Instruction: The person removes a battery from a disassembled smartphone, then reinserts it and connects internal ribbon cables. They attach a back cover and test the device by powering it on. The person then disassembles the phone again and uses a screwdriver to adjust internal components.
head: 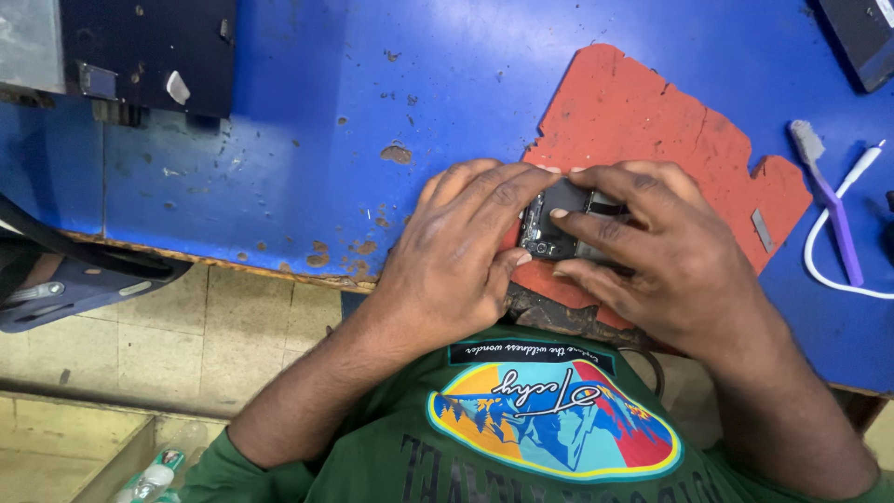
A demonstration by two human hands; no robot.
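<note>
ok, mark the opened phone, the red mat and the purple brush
opened phone (549, 237), head view, exposed dark camera end between the hands.
red mat (652, 112), head view, bare upper part.
purple brush (838, 228), head view, middle of handle.

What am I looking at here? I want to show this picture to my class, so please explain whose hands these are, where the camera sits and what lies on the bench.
There is no machine: a person works with bare hands, filmed from a camera on their own head, looking down. The left hand and right hand both press on a small opened dark electronic device, which rests on a worn red mat on a chipped blue bench. To the right lie a purple brush and a white cable.
</note>
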